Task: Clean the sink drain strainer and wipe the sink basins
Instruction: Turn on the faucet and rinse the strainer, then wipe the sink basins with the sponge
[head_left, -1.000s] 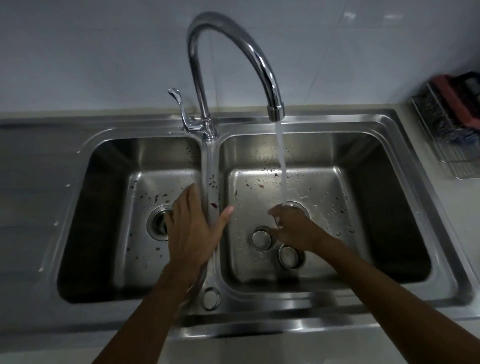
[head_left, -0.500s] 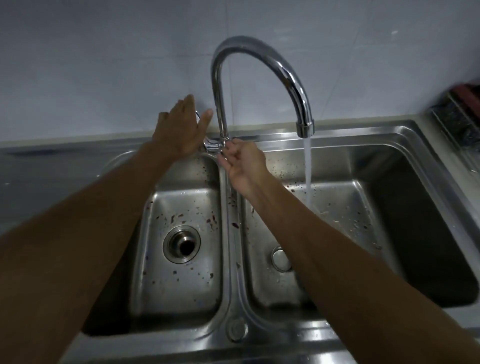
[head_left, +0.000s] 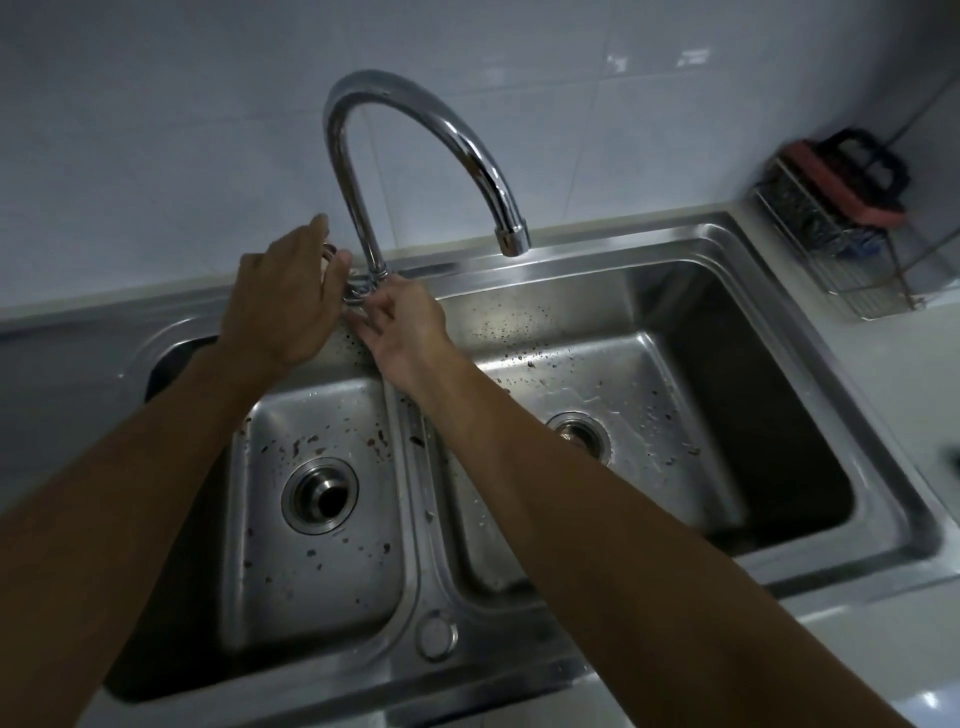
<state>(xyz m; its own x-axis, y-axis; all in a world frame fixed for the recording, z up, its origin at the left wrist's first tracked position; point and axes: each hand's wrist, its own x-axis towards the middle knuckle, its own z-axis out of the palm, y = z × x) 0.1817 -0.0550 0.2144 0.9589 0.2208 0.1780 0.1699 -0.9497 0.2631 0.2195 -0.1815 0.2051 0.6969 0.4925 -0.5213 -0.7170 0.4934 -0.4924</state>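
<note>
A steel double sink (head_left: 737, 249) is speckled with dark debris in both basins. The left basin's drain (head_left: 319, 496) is an open hole; the right basin's drain (head_left: 579, 434) lies in a wet patch. My left hand (head_left: 283, 296) is over the faucet's lever handle (head_left: 330, 253), fingers curled on it. My right hand (head_left: 402, 325) rests with relaxed fingers at the base of the chrome gooseneck faucet (head_left: 415, 130). No water runs from the spout (head_left: 511, 239). My right forearm hides much of the right basin's floor, so no loose strainer shows.
A wire rack (head_left: 831, 260) holding a red and black scrubber (head_left: 852, 176) stands on the counter at the back right. A white tiled wall rises behind the sink. A round cap (head_left: 436, 634) sits on the front rim between the basins.
Both hands rose from the basin floor to the faucet base. The left hand closed over the lever, and the stream of water has stopped.
</note>
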